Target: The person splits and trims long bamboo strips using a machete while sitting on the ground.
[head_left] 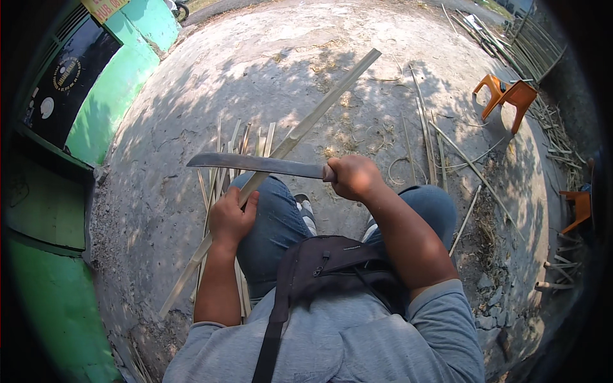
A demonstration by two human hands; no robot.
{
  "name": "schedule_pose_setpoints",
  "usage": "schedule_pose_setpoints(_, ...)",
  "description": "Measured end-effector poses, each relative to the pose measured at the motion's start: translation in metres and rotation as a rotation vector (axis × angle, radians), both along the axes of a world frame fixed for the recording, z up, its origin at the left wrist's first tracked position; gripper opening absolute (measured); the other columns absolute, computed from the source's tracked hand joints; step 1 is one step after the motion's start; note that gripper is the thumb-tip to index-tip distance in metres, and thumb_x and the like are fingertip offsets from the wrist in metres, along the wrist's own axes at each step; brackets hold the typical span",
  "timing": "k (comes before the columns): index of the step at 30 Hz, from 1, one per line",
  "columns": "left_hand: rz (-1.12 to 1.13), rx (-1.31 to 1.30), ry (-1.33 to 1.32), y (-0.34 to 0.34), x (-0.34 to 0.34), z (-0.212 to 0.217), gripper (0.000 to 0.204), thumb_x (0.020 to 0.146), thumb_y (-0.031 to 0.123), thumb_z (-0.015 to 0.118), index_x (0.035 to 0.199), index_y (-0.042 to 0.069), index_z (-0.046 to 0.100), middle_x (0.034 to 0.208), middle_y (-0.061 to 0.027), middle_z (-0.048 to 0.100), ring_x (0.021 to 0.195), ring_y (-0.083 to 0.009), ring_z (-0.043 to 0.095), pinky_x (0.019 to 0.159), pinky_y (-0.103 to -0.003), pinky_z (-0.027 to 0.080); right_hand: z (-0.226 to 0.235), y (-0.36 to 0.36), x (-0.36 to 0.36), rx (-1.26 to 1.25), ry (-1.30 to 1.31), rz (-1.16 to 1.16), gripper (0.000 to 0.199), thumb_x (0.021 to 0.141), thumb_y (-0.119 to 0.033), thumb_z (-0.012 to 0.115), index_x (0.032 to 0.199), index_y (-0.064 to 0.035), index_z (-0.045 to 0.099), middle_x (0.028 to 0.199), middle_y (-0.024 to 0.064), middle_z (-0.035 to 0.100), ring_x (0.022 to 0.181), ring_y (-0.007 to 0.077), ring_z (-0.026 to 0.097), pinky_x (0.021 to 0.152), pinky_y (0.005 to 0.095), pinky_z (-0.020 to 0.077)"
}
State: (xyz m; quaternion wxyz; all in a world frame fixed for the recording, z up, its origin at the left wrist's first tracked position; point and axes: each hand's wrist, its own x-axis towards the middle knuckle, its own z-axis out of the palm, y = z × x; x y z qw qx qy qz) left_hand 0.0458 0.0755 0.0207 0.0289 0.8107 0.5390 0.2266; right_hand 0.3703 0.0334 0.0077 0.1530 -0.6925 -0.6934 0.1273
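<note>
Strip: long pale bamboo strip [300, 131] runs diagonally from lower left to upper right, crossing my left knee.
Left hand: my left hand [231, 217] is closed round the strip's lower part, thumb on top.
Right hand: my right hand [353, 177] is fisted on the handle of a machete [255, 164].
Blade: lies level, crossing the strip just above my left hand.
Room: bare concrete ground [268, 64] ahead; green wall [121, 83] close left; orange chair [506, 94] well apart, right.
Litter: loose slats [220, 159] beside my left leg.
</note>
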Motion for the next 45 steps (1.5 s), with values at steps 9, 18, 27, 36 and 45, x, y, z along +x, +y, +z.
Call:
schedule_pose_setpoints(9, 0.001, -0.002, 0.012, 0.000, 0.000, 0.003, 0.049, 0.100, 0.052, 0.069, 0.085, 0.005, 0.063, 0.076, -0.0218, 0.068, 0.076, -0.0477, 0.070, 0.068, -0.055, 0.053, -0.003, 0.007, 0.048, 0.064, 0.158, -0.296, 0.017, 0.094, -0.028, 0.070, 0.099, -0.0152, 0.079, 0.095, 0.0196, 0.076, 0.094, 0.0426, 0.073, 0.082, 0.0526, 0.0581)
schedule_pose_setpoints(18, 0.020, -0.017, 0.009, -0.001, 0.002, 0.004, 0.049, 0.100, 0.052, 0.068, 0.085, 0.006, 0.063, 0.077, -0.0219, 0.069, 0.077, -0.0473, 0.071, 0.068, -0.056, 0.053, -0.009, 0.001, 0.015, 0.029, 0.204, -0.107, 0.014, 0.093, -0.026, 0.073, 0.100, -0.0158, 0.078, 0.096, 0.0170, 0.076, 0.096, 0.0408, 0.074, 0.082, 0.0522, 0.0585)
schedule_pose_setpoints(27, -0.014, 0.025, 0.014, 0.004, 0.000, -0.002, 0.050, 0.100, 0.053, 0.068, 0.085, 0.006, 0.065, 0.073, -0.0213, 0.069, 0.071, -0.0450, 0.072, 0.065, -0.055, 0.056, 0.008, 0.003, 0.024, -0.008, 0.039, -0.089, 0.012, 0.092, -0.026, 0.072, 0.098, -0.0194, 0.080, 0.097, 0.0143, 0.078, 0.096, 0.0370, 0.075, 0.083, 0.0498, 0.0596)
schedule_pose_setpoints(36, -0.010, 0.036, 0.022, 0.001, 0.000, 0.001, 0.049, 0.100, 0.053, 0.069, 0.085, 0.006, 0.063, 0.073, -0.0202, 0.069, 0.070, -0.0448, 0.072, 0.064, -0.056, 0.055, -0.009, 0.004, 0.039, 0.049, 0.308, -0.285, 0.017, 0.093, -0.028, 0.071, 0.100, -0.0143, 0.079, 0.100, 0.0199, 0.076, 0.098, 0.0434, 0.072, 0.085, 0.0534, 0.0572)
schedule_pose_setpoints(45, -0.004, 0.026, 0.009, 0.001, -0.001, -0.003, 0.051, 0.100, 0.054, 0.067, 0.085, 0.006, 0.063, 0.074, -0.0209, 0.068, 0.072, -0.0454, 0.071, 0.065, -0.056, 0.055, -0.007, 0.002, 0.019, -0.006, 0.198, -0.071, 0.016, 0.094, -0.025, 0.070, 0.103, -0.0157, 0.078, 0.098, 0.0179, 0.077, 0.096, 0.0414, 0.073, 0.085, 0.0520, 0.0585)
